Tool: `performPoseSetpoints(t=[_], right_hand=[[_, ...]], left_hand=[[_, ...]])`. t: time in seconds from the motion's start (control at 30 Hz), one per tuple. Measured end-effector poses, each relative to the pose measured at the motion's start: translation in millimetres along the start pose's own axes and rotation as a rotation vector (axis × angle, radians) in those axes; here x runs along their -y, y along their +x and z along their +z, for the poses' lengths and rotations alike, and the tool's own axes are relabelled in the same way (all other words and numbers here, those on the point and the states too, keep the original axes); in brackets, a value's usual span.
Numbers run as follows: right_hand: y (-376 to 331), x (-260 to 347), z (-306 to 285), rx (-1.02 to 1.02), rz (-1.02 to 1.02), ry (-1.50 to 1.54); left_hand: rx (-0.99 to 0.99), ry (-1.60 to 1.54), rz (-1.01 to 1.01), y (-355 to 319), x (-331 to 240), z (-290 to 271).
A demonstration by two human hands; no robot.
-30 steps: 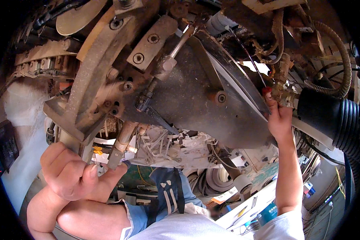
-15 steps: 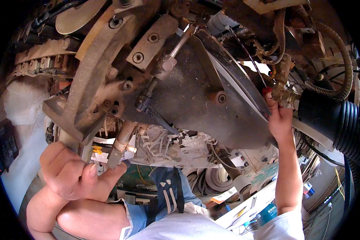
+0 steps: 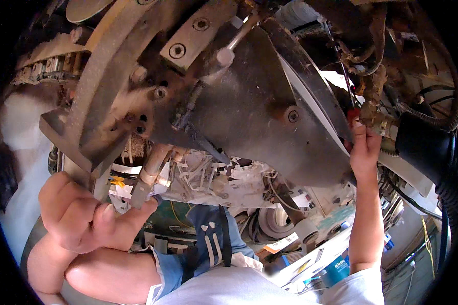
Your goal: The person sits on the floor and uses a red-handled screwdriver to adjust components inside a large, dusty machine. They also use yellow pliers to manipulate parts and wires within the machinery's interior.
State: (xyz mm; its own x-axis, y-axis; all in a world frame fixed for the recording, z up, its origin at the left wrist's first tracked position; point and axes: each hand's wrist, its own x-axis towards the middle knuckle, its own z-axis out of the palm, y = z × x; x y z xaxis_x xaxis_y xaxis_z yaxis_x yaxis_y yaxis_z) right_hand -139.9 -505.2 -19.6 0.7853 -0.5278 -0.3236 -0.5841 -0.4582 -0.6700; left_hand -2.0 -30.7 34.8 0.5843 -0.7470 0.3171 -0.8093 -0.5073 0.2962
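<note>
I look up at the underside of a dirty machine. My left hand (image 3: 86, 216) is at the lower left, its thumb and fingers pinched on the lower end of a grey metal rod (image 3: 146, 178) that hangs from a rusty bracket (image 3: 94, 127). My right hand (image 3: 364, 150) reaches up at the right, beside the edge of a large grey steel plate (image 3: 259, 117). Its fingers close on a small red-handled tool (image 3: 352, 114) with a thin shaft, right next to a corroded brass fitting (image 3: 374, 117).
A black corrugated hose (image 3: 425, 147) and cables run at the far right. A roller chain (image 3: 38, 68) curves at the upper left. White wire bundles and plastic clips (image 3: 213, 175) hang below the plate. Benches with boxes and a blue can (image 3: 336, 269) lie beyond.
Almost nothing differs. My left thumb has shifted slightly on the rod's end, and my right hand stays at the fitting.
</note>
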Motion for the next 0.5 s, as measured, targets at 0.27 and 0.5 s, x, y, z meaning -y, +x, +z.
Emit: performPoseSetpoints(t=[0.27, 0.5], right_hand=[[-2.6, 10.4, 0.9, -0.037, 0.07, 0.065], [-0.5, 9.2, 3.0, -0.03, -0.033, 0.057]], left_hand=[[0.114, -0.132, 0.027, -13.3, 21.2, -7.8], [0.154, -0.17, -0.007, -16.5, 22.0, -13.6]])
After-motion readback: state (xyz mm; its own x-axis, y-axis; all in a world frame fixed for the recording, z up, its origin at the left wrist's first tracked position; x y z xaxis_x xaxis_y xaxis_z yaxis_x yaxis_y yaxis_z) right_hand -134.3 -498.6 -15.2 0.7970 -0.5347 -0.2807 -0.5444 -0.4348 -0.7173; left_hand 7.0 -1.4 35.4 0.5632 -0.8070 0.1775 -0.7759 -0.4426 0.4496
